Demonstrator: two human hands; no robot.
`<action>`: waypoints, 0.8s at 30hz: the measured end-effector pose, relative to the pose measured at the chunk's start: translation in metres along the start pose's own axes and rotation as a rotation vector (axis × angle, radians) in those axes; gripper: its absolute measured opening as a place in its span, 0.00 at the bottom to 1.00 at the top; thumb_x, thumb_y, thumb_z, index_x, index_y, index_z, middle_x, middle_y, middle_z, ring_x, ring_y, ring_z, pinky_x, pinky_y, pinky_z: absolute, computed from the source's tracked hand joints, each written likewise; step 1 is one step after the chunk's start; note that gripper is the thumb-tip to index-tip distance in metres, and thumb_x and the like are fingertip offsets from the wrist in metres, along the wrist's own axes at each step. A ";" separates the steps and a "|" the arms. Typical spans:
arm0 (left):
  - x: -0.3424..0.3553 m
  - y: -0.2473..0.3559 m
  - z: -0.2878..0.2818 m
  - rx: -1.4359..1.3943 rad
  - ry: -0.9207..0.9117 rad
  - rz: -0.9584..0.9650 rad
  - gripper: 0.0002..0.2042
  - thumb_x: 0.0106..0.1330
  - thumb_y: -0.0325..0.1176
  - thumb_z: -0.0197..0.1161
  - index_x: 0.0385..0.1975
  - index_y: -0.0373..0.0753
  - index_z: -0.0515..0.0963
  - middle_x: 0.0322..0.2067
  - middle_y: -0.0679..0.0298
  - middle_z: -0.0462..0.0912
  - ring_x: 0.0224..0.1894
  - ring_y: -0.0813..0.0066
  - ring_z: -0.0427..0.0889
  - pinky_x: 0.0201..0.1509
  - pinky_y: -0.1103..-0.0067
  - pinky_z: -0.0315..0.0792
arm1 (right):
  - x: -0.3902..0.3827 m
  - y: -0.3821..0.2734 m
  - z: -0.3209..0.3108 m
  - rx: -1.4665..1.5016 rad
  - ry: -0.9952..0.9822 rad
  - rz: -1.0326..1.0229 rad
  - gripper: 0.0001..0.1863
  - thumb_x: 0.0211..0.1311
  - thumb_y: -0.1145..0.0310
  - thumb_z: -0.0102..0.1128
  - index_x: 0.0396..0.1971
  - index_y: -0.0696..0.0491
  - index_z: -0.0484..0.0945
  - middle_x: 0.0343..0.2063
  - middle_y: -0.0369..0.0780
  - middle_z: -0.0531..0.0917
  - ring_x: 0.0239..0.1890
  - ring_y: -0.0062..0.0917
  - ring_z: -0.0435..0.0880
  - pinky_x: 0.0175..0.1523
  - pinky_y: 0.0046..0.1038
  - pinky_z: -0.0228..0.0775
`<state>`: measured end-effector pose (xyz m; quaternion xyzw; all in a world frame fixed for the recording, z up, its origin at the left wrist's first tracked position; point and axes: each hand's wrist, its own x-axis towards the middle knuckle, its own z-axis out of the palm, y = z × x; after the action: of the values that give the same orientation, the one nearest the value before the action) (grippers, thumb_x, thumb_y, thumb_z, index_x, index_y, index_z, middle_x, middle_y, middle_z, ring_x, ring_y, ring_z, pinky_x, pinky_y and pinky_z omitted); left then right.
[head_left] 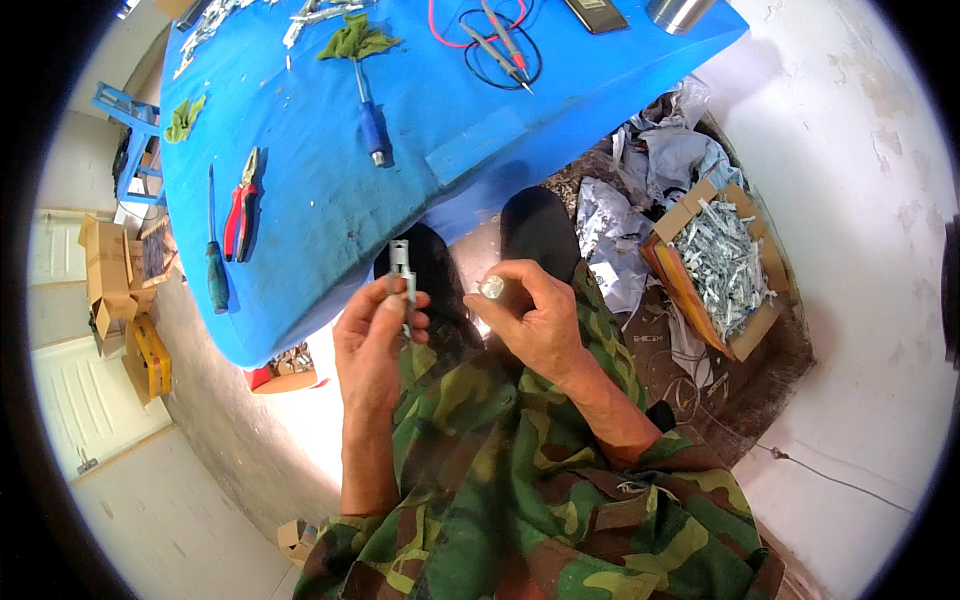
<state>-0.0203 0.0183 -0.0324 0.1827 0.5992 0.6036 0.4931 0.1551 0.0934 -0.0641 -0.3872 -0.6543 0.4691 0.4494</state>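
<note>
Above my lap, my left hand pinches a narrow silver metal bracket between thumb and fingers, its slotted end pointing up. Beside it, my right hand is curled with the thumb and forefinger around a small round, shiny silver piece; its exact kind cannot be made out. The two hands are apart, just off the near edge of the blue-covered table.
On the table lie red-handled pliers, a green-handled screwdriver, a blue-handled screwdriver, green rags and test probes. A cardboard box of metal pieces stands on the floor at right, near plastic bags.
</note>
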 end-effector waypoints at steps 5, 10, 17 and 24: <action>0.020 0.014 -0.033 0.022 0.075 0.164 0.14 0.70 0.28 0.59 0.53 0.30 0.76 0.41 0.53 0.85 0.35 0.75 0.83 0.39 0.80 0.78 | 0.001 0.002 -0.010 -0.051 0.085 -0.008 0.14 0.54 0.72 0.76 0.36 0.57 0.78 0.25 0.35 0.80 0.23 0.14 0.77 0.28 0.20 0.70; 0.050 0.026 -0.072 0.045 0.176 0.307 0.17 0.71 0.27 0.59 0.57 0.29 0.73 0.46 0.51 0.84 0.38 0.74 0.82 0.43 0.80 0.78 | -0.003 0.016 -0.016 -0.011 0.172 0.119 0.16 0.52 0.71 0.77 0.37 0.57 0.79 0.29 0.37 0.82 0.26 0.16 0.80 0.32 0.22 0.73; 0.091 0.042 -0.080 -0.082 0.033 0.381 0.18 0.74 0.25 0.54 0.61 0.24 0.68 0.54 0.45 0.78 0.51 0.66 0.81 0.58 0.75 0.77 | -0.015 0.031 -0.032 0.207 0.170 0.272 0.11 0.68 0.67 0.61 0.40 0.59 0.75 0.21 0.37 0.73 0.24 0.15 0.69 0.29 0.28 0.65; 0.040 0.026 0.135 0.328 -0.362 0.333 0.23 0.72 0.30 0.58 0.64 0.28 0.67 0.56 0.51 0.79 0.60 0.65 0.77 0.67 0.72 0.67 | -0.030 0.075 -0.033 0.330 0.286 0.458 0.15 0.70 0.61 0.57 0.40 0.60 0.76 0.22 0.35 0.74 0.25 0.15 0.72 0.31 0.27 0.67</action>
<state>0.0620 0.1298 0.0052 0.4605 0.5526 0.5292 0.4500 0.2016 0.0938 -0.1376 -0.5083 -0.3954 0.5988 0.4762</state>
